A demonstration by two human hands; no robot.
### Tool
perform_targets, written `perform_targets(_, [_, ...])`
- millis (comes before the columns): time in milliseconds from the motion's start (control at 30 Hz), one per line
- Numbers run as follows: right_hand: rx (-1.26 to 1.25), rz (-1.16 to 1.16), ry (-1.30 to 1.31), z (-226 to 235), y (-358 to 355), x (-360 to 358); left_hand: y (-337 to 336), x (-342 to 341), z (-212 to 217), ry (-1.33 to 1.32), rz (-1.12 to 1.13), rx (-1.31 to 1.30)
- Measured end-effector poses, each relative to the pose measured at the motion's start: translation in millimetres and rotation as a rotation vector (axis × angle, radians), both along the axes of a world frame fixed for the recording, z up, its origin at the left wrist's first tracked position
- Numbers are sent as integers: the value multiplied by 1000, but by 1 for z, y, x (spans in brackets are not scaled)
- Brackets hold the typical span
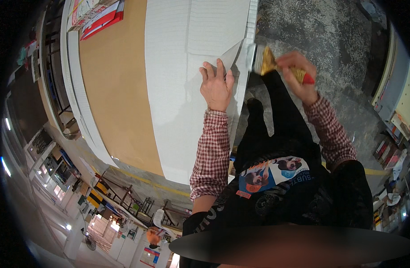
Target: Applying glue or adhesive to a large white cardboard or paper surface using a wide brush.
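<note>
My left hand (216, 88) lies palm down with fingers spread on a large white sheet (171, 80) with faint ruled lines. Just past its fingertips, a thin flap (233, 54) of the sheet stands lifted in a fold near the right edge. My right hand (299, 75) is wrapped round a wide flat brush (268, 61) with a yellow handle and a red end. The brush's pale bristles are blurred and point left, at the edge of the sheet. Whether they touch it, I cannot tell.
Brown board (118, 85) extends left of the white sheet. Red-and-white printed papers (102, 20) are piled at its far left. Speckled grey floor (334, 40) lies to the right, with shelving and stacked goods (388, 152) along that side. Metal racks (133, 196) stand at the lower left.
</note>
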State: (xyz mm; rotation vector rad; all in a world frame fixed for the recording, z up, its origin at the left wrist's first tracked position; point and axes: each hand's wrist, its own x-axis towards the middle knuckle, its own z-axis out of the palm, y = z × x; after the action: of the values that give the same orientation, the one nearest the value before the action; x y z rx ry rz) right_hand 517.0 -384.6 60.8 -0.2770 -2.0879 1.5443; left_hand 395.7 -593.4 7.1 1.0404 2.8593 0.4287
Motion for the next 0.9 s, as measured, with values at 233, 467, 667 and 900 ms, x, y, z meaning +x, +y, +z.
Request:
perform_targets(233, [19,33,-70,-9,-26,2,-5,3,-2,-66,15,-15])
perform_targets(467, [-84,27,-132,4,-39,22,-46,48,8,-162,170,-175])
perform_targets(667, [4,-73,-57,-10,-40,0,-71,44,-2,-56,36,28])
perform_targets(900, [-73,155,-111,3,-94,56,-70,39,-1,-55,-49,11])
